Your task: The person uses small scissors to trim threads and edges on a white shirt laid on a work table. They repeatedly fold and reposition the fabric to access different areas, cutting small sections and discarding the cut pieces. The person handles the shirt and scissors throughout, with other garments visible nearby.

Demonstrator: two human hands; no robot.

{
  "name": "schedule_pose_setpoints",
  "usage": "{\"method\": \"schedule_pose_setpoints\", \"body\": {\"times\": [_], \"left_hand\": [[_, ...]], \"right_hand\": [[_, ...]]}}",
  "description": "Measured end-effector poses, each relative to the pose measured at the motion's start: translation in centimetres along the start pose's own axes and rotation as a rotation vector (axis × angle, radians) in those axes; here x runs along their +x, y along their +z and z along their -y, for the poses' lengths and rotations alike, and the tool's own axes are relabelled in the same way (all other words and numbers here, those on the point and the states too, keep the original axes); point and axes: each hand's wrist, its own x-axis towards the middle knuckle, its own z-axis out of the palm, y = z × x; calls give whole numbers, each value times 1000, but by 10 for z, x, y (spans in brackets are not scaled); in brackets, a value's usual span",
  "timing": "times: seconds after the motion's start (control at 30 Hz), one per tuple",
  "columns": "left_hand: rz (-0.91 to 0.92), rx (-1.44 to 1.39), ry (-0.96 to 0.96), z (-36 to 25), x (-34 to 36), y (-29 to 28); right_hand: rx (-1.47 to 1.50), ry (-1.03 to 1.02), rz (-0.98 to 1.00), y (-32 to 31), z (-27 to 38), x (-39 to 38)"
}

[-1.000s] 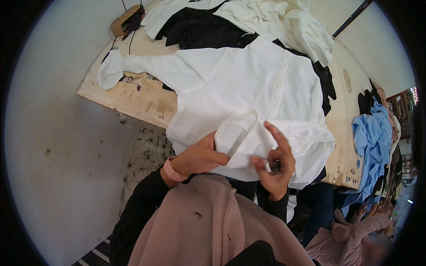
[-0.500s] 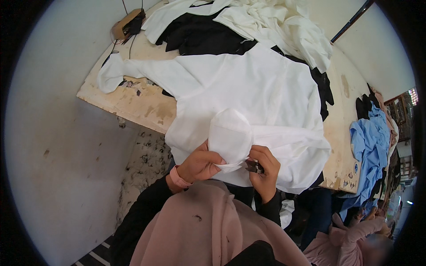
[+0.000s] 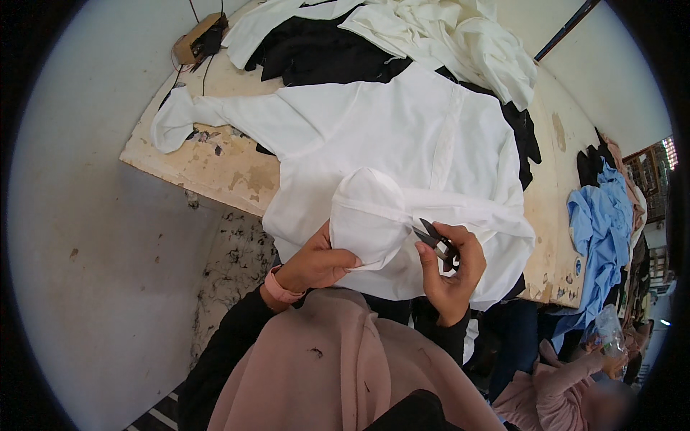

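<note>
A white shirt (image 3: 388,118) lies spread over the table's near edge, one sleeve stretched out to the left. Its other sleeve folds toward me and ends in a cuff (image 3: 365,228). My left hand (image 3: 316,262) pinches the lower edge of that cuff between thumb and fingers. Thread snips (image 3: 433,238) with dark blades sit in my right hand (image 3: 454,276), fingers wrapped round them. Their blades are apart and point at the cuff's right side, close to the cloth. Whether they touch it I cannot tell.
Behind the shirt are black cloth (image 3: 323,54) and a heap of white garments (image 3: 460,43) on the wooden table (image 3: 237,176). A small box with wires (image 3: 200,39) stands at the far left corner. Blue garments (image 3: 604,215) hang at the right, near another person (image 3: 560,388) holding a clear plastic bottle.
My right hand has moved right and slightly away from the cuff's lower edge, and the snips' blades now show apart. The cuff has turned a little in my left hand, showing a seam.
</note>
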Motion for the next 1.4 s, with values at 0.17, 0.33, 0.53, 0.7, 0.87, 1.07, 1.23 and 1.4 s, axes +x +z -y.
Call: {"method": "schedule_pose_setpoints", "body": {"times": [0.17, 0.33, 0.53, 0.7, 0.87, 1.07, 1.23, 1.4], "left_hand": [[-21, 23, -14, -2, -2, 2], [-29, 91, -43, -1, -3, 2], [43, 129, -18, -2, -1, 8], [93, 453, -88, -5, 0, 15], [116, 579, -6, -2, 3, 12], [145, 439, -24, -3, 5, 4], [173, 581, -28, -2, 5, 6], [159, 646, 19, -2, 9, 5]], "right_hand": [[-138, -185, 65, -3, 3, 9], [-150, -192, 59, 0, 3, 9], [-102, -186, -16, 5, 3, 9], [41, -261, 34, 13, 10, 13], [-47, -422, 57, 29, 8, 22], [528, -269, 290, 30, 17, 12], [99, -299, 92, 30, 16, 16], [215, -241, 152, 36, 16, 14]]}}
